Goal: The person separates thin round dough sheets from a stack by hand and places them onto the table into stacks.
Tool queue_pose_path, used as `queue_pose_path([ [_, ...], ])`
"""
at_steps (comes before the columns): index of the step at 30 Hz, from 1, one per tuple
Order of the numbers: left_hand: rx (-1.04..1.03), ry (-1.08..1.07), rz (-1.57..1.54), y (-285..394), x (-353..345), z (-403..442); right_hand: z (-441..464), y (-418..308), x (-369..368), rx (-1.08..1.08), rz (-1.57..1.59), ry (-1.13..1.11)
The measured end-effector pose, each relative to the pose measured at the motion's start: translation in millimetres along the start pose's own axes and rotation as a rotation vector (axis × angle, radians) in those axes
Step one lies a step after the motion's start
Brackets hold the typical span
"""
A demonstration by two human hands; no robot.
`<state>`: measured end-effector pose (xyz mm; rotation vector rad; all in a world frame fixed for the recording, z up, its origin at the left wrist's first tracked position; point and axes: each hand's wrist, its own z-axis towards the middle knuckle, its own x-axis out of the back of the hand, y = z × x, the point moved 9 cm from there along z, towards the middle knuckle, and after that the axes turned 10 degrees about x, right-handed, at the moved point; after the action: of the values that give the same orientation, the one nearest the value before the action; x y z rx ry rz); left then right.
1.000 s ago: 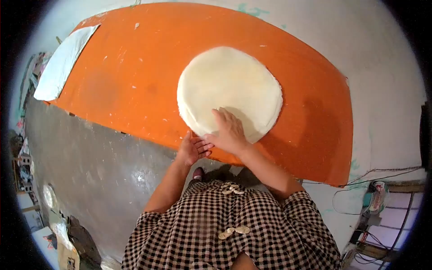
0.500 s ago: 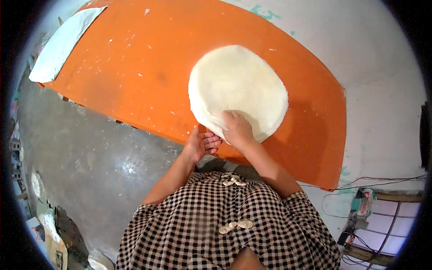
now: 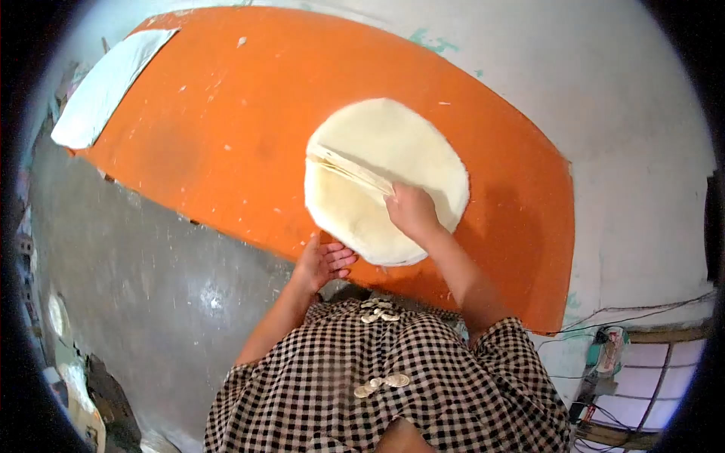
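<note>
A round, cream-coloured, soft-looking sheet (image 3: 408,143) lies on the orange table. My right hand (image 3: 414,211) is above its near right part, fingers closed on one end of a narrow pale band (image 3: 351,167). This band runs to the sheet's left edge and casts a shadow; it looks like a lifted, folded layer of the sheet seen edge-on, though I cannot be sure. My left hand (image 3: 326,263) is open, palm up, fingers stretched toward the sheet's near left edge at the table's front. Whether those fingertips touch the sheet is unclear.
The orange table surface (image 3: 219,113) carries small white scraps. A white cloth (image 3: 113,90) drapes over its far left end. Grey floor (image 3: 174,249) lies to the left, a pale wall (image 3: 604,113) behind and to the right. Cables (image 3: 642,308) hang at the lower right.
My right hand has gone from pinching the sheet's near edge to a raised position slightly farther in, with the pale band now showing. The left hand stays open near the edge. The view has shifted slightly.
</note>
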<state>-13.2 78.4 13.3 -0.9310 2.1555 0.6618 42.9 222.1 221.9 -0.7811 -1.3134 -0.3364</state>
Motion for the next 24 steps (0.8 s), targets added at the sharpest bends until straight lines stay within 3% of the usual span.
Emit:
queue_pose_path([
  [1,-0.021,0.0,0.001,2.7,6.7,-2.1,9.2,11.2,9.5,0.011,0.023,0.003],
  [4,-0.078,-0.023,0.021,0.3,5.0,-8.9,24.0,69.6,53.5,-0.083,0.642,0.145],
  [7,-0.084,-0.113,-0.023,3.1,8.6,-11.3,29.7,135.7,114.3,-0.302,1.023,0.239],
  [9,-0.104,-0.054,-0.027,4.8,9.1,-17.1,35.7,197.4,163.4,-0.099,1.244,0.375],
  [10,-0.081,0.037,-0.027,9.2,30.9,-39.1,32.2,211.4,175.8,-0.115,1.327,0.482],
  [11,-0.084,0.033,-0.07,8.4,33.3,-35.6,10.1,236.3,216.2,-0.235,1.15,0.488],
  [12,-0.092,0.028,-0.077,9.9,34.7,-37.1,-17.3,256.6,253.7,-0.303,1.047,0.669],
  [13,-0.103,0.044,-0.076,10.9,35.1,-35.1,-23.0,316.5,270.4,-0.284,1.062,0.609],
  [15,-0.123,0.078,-0.075,12.0,33.6,-33.6,-79.4,338.2,323.6,-0.191,1.05,0.785],
  [16,-0.131,0.095,-0.076,13.1,31.2,-34.4,-113.0,385.9,334.7,-0.39,1.019,0.914],
  [17,-0.131,0.122,-0.079,14.9,29.0,-42.8,-139.9,401.9,343.1,-0.42,1.01,1.039],
  [19,-0.143,0.223,-0.058,15.2,30.4,-43.6,-212.2,456.4,337.0,-0.677,0.88,1.281],
  [21,-0.153,0.32,-0.036,15.4,20.6,-43.9,-295.7,572.2,290.8,-0.887,0.699,1.212],
  [24,-0.144,0.32,0.014,16.8,31.0,-42.5,-345.4,526.5,212.4,-1.028,0.316,1.161],
])
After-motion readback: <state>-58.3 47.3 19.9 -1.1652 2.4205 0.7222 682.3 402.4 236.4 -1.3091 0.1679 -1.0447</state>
